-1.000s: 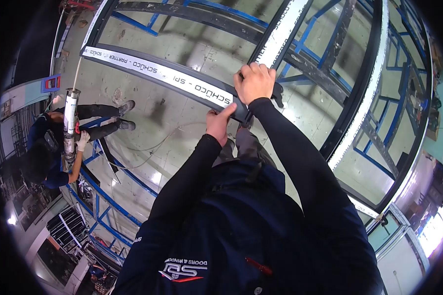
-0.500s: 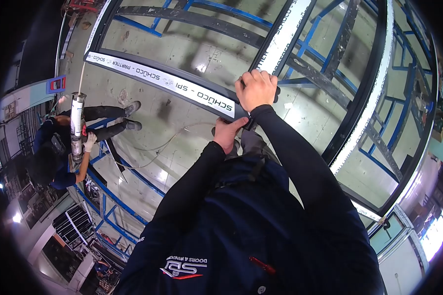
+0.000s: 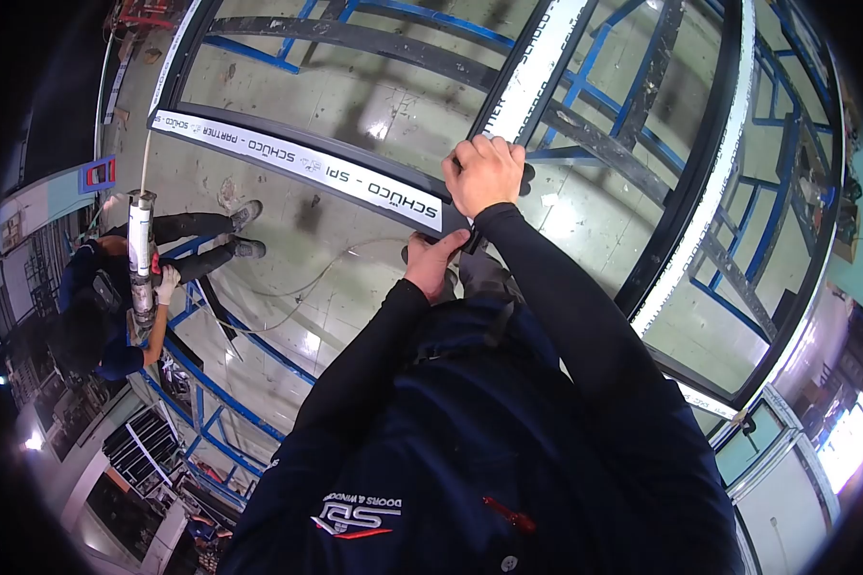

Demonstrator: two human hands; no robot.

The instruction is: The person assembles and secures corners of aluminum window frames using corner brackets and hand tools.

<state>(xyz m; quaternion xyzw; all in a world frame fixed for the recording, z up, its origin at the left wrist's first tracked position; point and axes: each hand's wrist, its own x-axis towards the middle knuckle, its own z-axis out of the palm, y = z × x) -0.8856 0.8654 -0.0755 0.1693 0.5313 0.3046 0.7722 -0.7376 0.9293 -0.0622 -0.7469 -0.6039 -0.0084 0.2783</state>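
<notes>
A large dark window frame [image 3: 259, 129] with white printed protective tape lies across blue supports in front of me. My left hand [image 3: 436, 266] grips the near end of its taped bar, thumb on the edge and fingers out of sight underneath. Just above and to the right, my right hand [image 3: 486, 175] is closed in a fist over the junction with the taped crossbar [image 3: 537, 72]. A dark rounded piece [image 3: 527, 179] pokes out beside that fist; most of whatever it holds is covered by the fingers.
At left, a co-worker [image 3: 101, 297] wearing a glove holds a long sealant gun [image 3: 141, 240] against the frame's far corner. Blue metal trestles [image 3: 201, 383] stand on that side. A thin hose or cable [image 3: 297, 292] trails over the tiled floor.
The whole view has shifted slightly, so the frame and hands appear a little further left. Both hands keep the same hold at the joint.
</notes>
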